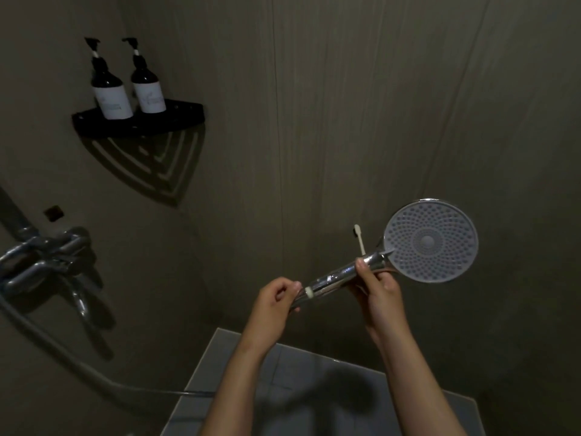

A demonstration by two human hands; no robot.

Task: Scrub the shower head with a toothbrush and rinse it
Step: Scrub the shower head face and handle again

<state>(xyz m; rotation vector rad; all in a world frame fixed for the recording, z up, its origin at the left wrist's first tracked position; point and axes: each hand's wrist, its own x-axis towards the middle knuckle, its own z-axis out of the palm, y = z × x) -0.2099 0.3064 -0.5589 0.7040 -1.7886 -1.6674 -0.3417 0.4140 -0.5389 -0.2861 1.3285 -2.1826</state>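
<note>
Two bare forearms reach up from the bottom edge over pale grey tiles (276, 363). The left hand (276, 298) curls its fingers round the lower end of a polished chrome handle (336, 276), thumb resting near a small whitish piece on the metal. The right hand (379, 289) wraps the handle's flared neck, thumb on top and fingers folded underneath. Between them the shower head (430, 242) is held in mid-air, right of centre. Its round, flat, translucent grey face is turned towards the camera and dotted with rings of small nozzles around a central disc. A slim white toothbrush (360, 240) stands upright just behind the right thumb; how it is held cannot be told. Matte, faintly grained wall panels (345, 105) stand behind. A black slotted corner shelf (176, 119) carries two dark pump bottles (110, 89) with white labels. A chrome mixer valve (41, 256) and ribbed hose (63, 350) sit at the left.
</note>
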